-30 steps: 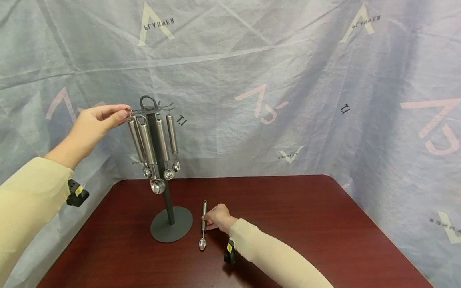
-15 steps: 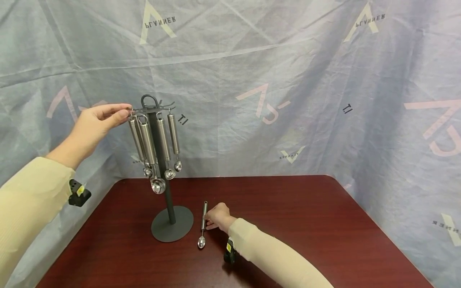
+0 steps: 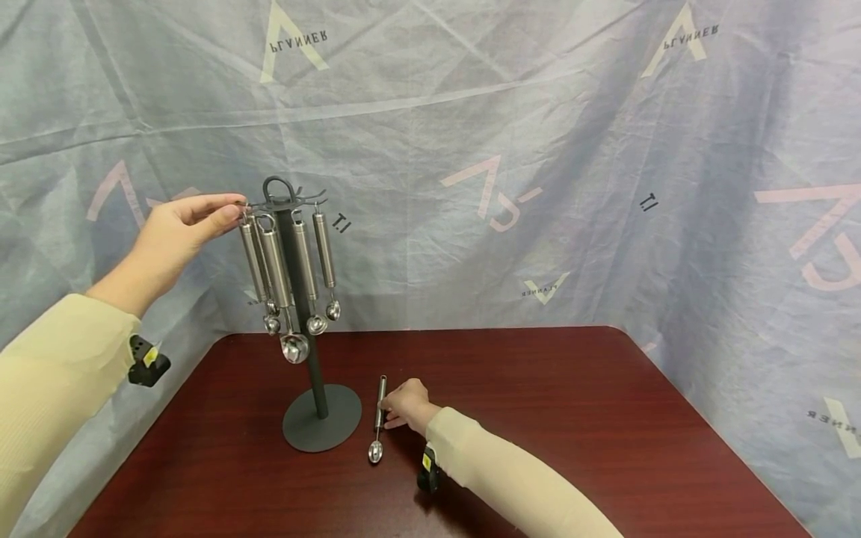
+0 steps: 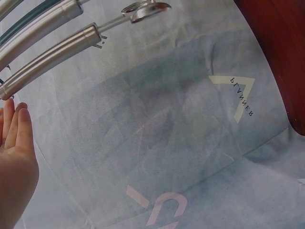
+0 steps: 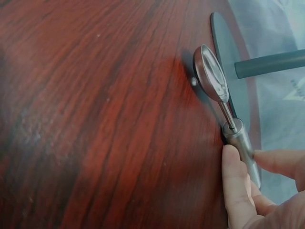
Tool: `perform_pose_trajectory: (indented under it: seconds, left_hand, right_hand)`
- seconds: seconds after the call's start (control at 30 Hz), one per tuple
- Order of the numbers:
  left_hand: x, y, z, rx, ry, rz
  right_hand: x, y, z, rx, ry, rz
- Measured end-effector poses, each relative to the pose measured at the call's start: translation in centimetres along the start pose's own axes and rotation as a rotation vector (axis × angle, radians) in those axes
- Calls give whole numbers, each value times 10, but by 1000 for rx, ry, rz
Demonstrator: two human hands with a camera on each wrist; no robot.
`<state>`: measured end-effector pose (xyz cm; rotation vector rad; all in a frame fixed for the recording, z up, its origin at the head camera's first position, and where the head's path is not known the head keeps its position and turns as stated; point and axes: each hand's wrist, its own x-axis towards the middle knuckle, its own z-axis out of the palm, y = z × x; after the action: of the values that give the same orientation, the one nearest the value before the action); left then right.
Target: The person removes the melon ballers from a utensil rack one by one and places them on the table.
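Observation:
In the head view, my left hand (image 3: pixel 176 232) pinches the tip of a hook at the top left of a dark grey utensil stand (image 3: pixel 316 373). Several steel melon ballers (image 3: pixel 274 269) hang from that stand by rings on their handles. Close to the fingertips, the handle of one hanging melon baller (image 4: pixel 52 59) shows in the left wrist view. My right hand (image 3: pixel 407 405) pinches the handle of another melon baller (image 5: pixel 209 74) low over the table, right of the stand's base. Its oval bowl points toward the near edge. Whether the handle touches the table cannot be told.
The dark red table (image 3: pixel 538 418) stretches right and forward. The stand's round base (image 3: pixel 323 430) sits left of the right hand. A grey printed cloth (image 3: pixel 417 246) hangs behind and at both sides.
The melon baller in my right hand has turned slightly, its bowl shifting a little left and away. Hanging melon ballers on the left have swung a little. My left hand keeps its place.

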<state>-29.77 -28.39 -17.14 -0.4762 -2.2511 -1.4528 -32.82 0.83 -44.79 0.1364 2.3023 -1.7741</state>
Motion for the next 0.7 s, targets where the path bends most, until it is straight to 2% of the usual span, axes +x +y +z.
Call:
perform_pose_trajectory:
  seconds: [0.47,0.7]
  left_hand:
    - [-3,4,-2,47,-24,-51]
    - [-3,7,-1,93,-15,-58]
  right_hand:
    - [6,-1,-1,25,0,29]
    - [15,-10,-9,28,67,44]
